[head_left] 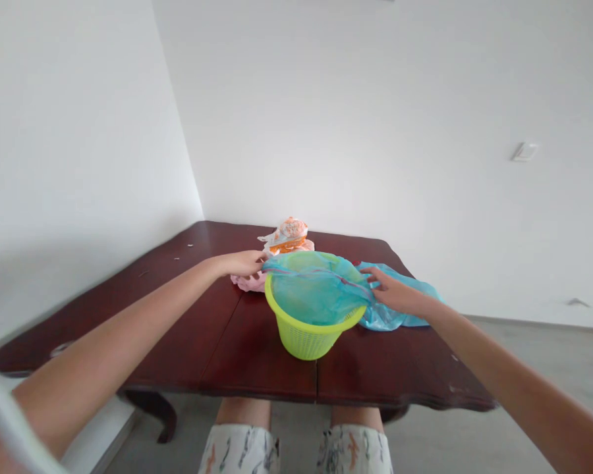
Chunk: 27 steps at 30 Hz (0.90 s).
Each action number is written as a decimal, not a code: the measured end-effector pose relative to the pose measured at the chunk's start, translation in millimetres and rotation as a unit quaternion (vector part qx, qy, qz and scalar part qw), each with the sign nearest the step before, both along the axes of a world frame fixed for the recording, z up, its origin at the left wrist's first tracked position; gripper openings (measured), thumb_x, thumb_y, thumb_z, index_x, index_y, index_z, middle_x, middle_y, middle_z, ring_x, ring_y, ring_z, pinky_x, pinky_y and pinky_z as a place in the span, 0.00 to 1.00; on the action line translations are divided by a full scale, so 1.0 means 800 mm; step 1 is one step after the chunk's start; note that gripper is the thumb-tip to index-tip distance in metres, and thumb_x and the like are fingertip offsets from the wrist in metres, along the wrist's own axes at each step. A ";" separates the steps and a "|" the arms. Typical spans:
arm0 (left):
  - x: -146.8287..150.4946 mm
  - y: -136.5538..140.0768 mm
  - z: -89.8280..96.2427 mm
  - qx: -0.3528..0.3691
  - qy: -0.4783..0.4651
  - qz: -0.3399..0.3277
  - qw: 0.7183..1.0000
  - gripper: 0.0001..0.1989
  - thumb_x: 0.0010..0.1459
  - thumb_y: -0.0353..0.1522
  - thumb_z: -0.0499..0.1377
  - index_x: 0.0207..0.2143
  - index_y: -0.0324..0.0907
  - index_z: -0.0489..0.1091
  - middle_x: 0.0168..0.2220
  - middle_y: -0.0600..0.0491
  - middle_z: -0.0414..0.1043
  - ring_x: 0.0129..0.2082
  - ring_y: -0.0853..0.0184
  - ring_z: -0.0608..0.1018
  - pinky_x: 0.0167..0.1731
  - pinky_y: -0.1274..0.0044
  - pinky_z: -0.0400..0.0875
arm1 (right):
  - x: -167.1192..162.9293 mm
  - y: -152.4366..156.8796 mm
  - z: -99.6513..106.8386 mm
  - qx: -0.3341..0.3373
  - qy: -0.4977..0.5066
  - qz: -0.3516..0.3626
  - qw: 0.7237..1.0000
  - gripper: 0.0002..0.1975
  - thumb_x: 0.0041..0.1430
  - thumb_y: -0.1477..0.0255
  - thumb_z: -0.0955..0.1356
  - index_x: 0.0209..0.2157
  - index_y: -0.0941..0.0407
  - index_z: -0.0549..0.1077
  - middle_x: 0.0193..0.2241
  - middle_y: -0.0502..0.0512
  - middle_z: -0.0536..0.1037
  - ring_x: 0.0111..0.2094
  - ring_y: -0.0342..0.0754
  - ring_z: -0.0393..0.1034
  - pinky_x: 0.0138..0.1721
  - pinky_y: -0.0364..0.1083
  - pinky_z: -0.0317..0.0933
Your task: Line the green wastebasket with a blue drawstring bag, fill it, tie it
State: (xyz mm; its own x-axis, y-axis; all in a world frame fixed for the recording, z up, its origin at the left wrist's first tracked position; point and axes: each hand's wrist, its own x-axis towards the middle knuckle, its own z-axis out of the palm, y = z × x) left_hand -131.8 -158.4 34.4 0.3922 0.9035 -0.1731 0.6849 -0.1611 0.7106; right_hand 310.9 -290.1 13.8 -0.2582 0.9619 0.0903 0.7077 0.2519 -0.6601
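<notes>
And here your left hand (250, 263) has its fingers pinched on one end of the sheer blue-green bag (316, 289), while your right hand (394, 293) holds the other end, its fingers a little spread; that thumb is too hard to make out. The bag lies right between your hands, draped across the mouth of the lime-green basket (309, 339). That's the relation to watch: its long axis runs side to side, hand to hand, slanting slightly towards you at the right, with neither hand clearly nearer and the basket's rim underneath.

Now the count: two hands, one basket, one bag over it. Just beyond your left fingers, one pink bag (250, 283); behind the basket, an orange-and-white bundle (290, 238), its number of bags impossible to tell. Under and beyond your right hand, blue plastic (400, 319) spreads over the table; whether it joins the draped bag, you can't tell. All of it sits on one dark-red table (257, 368), with one switch (525, 152) on the wall (366, 118).
</notes>
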 end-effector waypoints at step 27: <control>-0.009 -0.150 -0.152 0.593 -0.079 -0.142 0.788 0.04 0.80 0.36 0.65 0.49 0.50 0.81 0.46 0.49 0.84 0.46 0.60 0.84 0.50 0.67 0.81 | -0.098 -0.145 -0.153 0.420 0.010 -0.050 0.906 0.22 0.72 0.82 0.72 0.58 0.44 0.87 0.63 0.63 0.75 0.56 0.59 0.82 0.53 0.59 0.84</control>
